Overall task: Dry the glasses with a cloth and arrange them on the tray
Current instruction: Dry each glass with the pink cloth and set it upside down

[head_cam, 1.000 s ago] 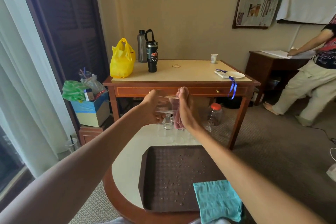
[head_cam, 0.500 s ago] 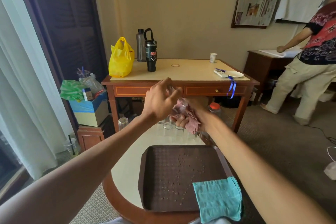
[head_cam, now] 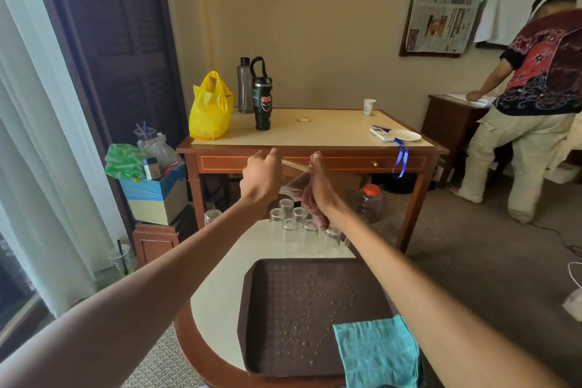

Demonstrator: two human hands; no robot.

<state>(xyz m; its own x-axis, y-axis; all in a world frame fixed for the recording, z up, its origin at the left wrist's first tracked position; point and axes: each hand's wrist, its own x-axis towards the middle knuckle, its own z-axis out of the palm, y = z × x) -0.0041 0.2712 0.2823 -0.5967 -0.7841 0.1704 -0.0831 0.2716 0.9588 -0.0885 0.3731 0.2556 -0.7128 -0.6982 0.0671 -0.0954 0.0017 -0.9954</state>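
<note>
Wooden desk (head_cam: 330, 131): heart-logo tumbler (head_cam: 263, 104) beyond glass (head_cam: 289, 181), cloth (head_cam: 310, 198).

A yellow bag (head_cam: 210, 107) and a black tumbler (head_cam: 263, 104) stand on the far desk (head_cam: 330, 131). A person (head_cam: 541, 72) leans at far right.

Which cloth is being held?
The pink cloth, gripped by the right hand against the glass that the left hand holds up; the teal cloth just lies over the tray's near corner.
</note>
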